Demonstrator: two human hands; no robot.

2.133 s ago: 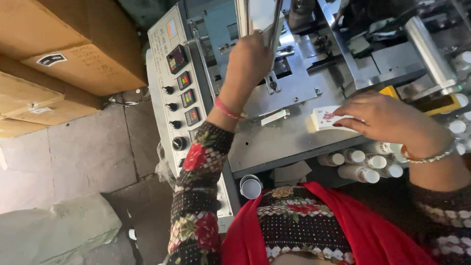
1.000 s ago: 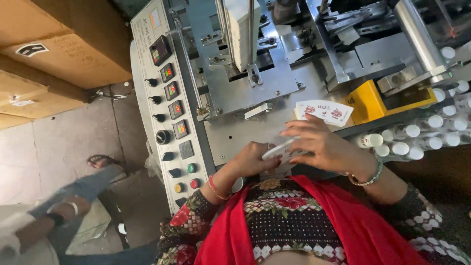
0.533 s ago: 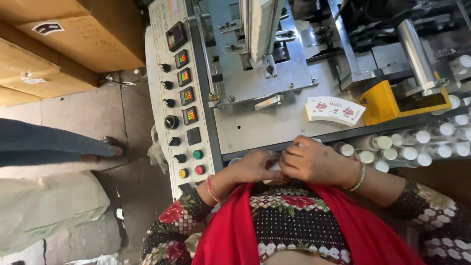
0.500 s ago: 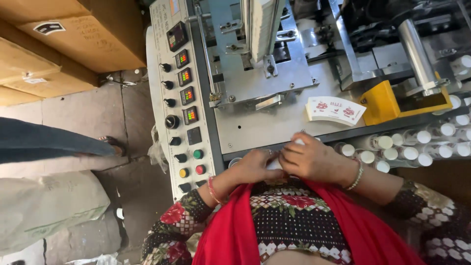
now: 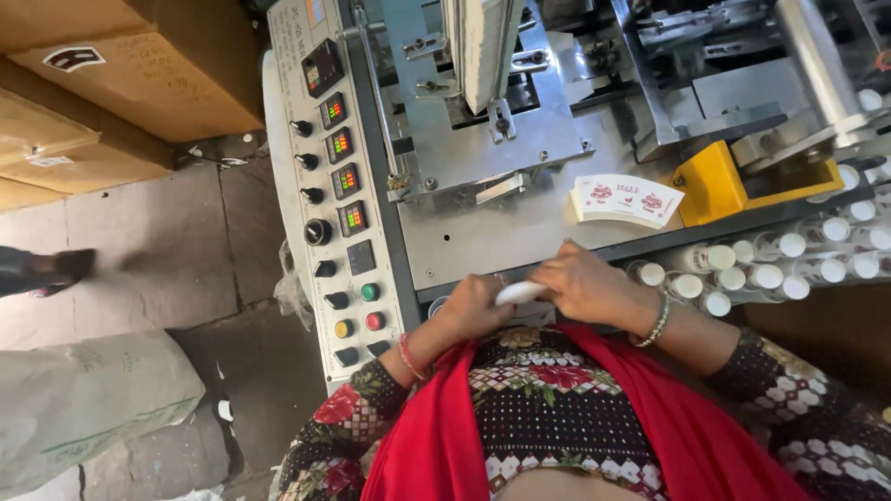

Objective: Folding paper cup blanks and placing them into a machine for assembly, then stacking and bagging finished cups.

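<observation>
Basically, the grey sheet-metal machine deck (image 5: 483, 232) takes up most of the view, flat and bolted, sitting at waist height so both hands work right at its near edge. Brown cardboard cartons (image 5: 121, 83) are stacked well to the side, likely just to keep them off the deck. The white control panel with black knobs and coloured push buttons (image 5: 339, 213) runs down the deck's left edge, within arm's reach. White-capped small bottles (image 5: 761, 269) lie in rows to the right. A fanned stack of flat printed white cartons (image 5: 624, 200) rests on the deck beside the yellow guard (image 5: 710, 181). Left hand (image 5: 473, 311) and right hand (image 5: 585, 283) are both closed on one small white smooth oblong piece (image 5: 520, 293) between them, held close to the body; whether bottle or folded carton I cannot tell.
</observation>
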